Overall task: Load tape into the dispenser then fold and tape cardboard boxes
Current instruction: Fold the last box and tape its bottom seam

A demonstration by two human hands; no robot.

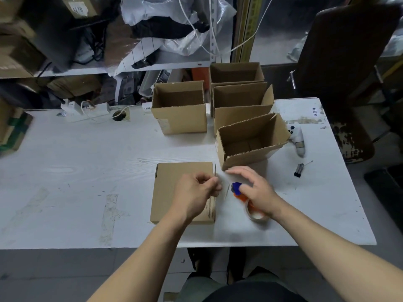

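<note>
A flat folded cardboard box (174, 186) lies on the white table (87, 171) in front of me. My left hand (196, 192) hovers over its right edge, fingers curled and pinching what looks like a strip of clear tape. My right hand (255, 190) holds the orange and blue tape dispenser (238, 191) just right of the box, index finger stretched forward. The tape roll (255, 213) sits under my right wrist, in the dispenser. The tape strip itself is hard to make out.
Several open cardboard boxes stand behind: the nearest (250, 140), one at centre (180, 107), two more at the back (239, 94). A white handheld device (298, 139) and a small black tool (298, 170) lie at right. A power strip (87, 109) sits far left.
</note>
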